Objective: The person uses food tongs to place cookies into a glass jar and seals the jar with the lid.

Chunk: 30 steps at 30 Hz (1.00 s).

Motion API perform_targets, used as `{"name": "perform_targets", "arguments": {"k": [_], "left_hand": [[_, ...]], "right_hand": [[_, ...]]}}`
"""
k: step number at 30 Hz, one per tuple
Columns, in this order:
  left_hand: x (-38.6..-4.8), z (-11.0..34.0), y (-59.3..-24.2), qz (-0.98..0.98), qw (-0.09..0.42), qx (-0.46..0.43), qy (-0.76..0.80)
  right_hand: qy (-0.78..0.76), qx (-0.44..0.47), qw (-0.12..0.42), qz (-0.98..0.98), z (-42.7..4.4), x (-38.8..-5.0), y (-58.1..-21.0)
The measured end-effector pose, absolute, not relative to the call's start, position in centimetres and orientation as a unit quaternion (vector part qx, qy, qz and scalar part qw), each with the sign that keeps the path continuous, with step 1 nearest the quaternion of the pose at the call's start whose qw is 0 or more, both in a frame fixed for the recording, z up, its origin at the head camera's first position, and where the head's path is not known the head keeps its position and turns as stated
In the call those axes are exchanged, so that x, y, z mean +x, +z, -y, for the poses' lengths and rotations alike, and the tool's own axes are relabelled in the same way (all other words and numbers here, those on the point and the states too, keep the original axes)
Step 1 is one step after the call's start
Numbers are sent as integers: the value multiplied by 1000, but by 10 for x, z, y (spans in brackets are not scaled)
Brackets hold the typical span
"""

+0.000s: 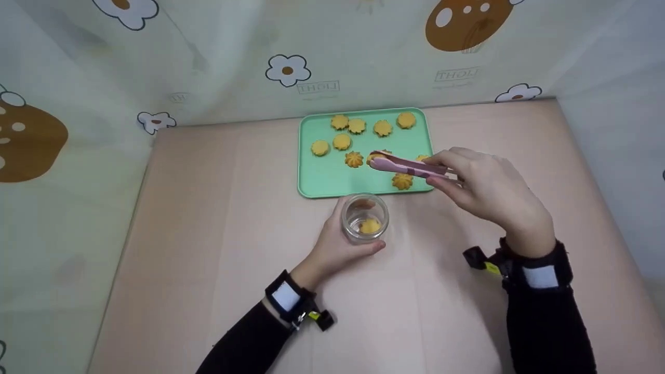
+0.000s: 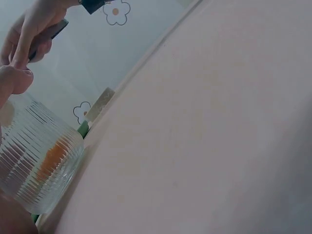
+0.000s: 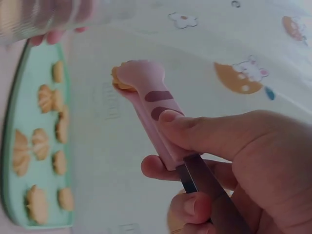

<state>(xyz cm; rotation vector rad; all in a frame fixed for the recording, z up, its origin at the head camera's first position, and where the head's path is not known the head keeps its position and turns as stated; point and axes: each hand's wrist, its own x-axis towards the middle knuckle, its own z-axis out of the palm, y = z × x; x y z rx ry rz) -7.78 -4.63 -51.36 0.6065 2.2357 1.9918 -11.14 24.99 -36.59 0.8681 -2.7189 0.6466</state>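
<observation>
My left hand (image 1: pixel 337 244) grips a clear ribbed glass jar (image 1: pixel 365 200), its open mouth facing up. Inside, a cookie (image 1: pixel 370 226) lies at the bottom; through the ribbed wall in the left wrist view it is an orange patch (image 2: pixel 52 160). Pink tongs (image 3: pixel 161 105) with dark stripes and metal arms are squeezed between the thumb and fingers of my right hand (image 1: pixel 486 189). Between the tong tips a cookie (image 3: pixel 122 80) is pinched, raised above the green tray (image 1: pixel 332 182). On that tray lie several yellow flower-shaped cookies (image 1: pixel 383 128), some with ridged tops.
The tray stands at the back of a pale pink table (image 1: pixel 208 223), just beyond the jar. A patterned curtain (image 1: pixel 223 62) with flowers borders the table at the back and sides. Both wrists wear black straps (image 1: pixel 535 270) with small cameras.
</observation>
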Motion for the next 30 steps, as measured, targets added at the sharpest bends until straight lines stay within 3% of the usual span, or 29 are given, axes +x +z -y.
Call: {"name": "perform_targets", "arguments": {"k": [10, 30], "left_hand": [[-77, 47, -513, -734, 44, 197, 648], [-77, 46, -513, -718, 56, 196, 666]], "right_hand": [[209, 356, 152, 898, -249, -87, -340], [202, 383, 61, 900, -236, -67, -333]]}}
